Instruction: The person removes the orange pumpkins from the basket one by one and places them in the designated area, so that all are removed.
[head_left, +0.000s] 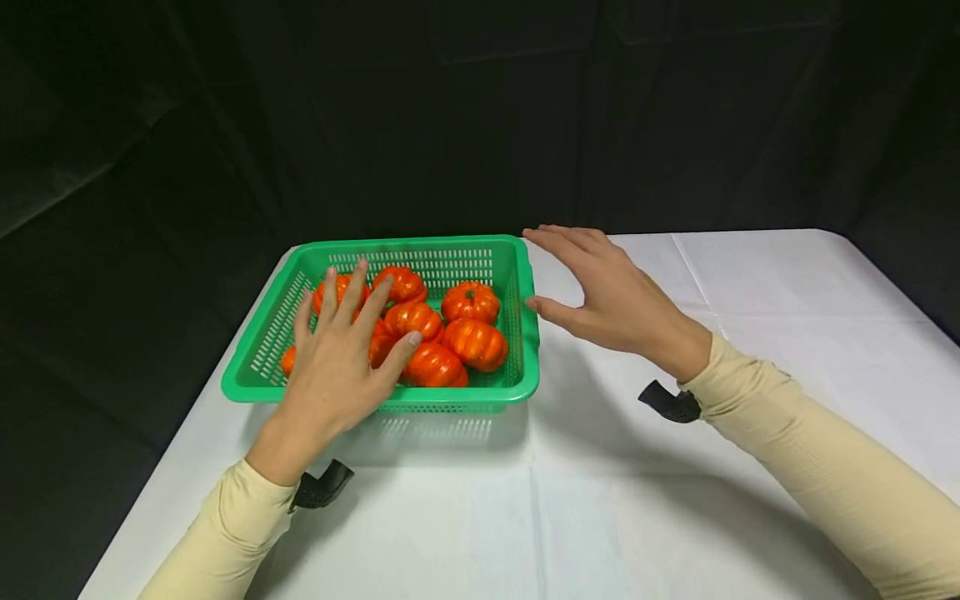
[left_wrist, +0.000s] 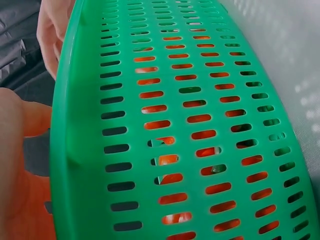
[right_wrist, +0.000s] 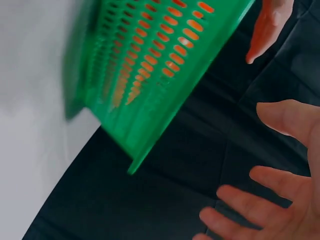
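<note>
One green basket [head_left: 480,395], long axis left-right, mouth upward.

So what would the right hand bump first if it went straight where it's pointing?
Probably the green basket, at its right rim near the far corner. The right hand might pass over it instead; the hand's height is hard to tell.

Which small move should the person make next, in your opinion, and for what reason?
I would probably lower the left hand a little and curl it round one fruit: its fingers are spread above the basket, where several fruits lie. The right hand, near the basket's right end, also holds nothing.
</note>
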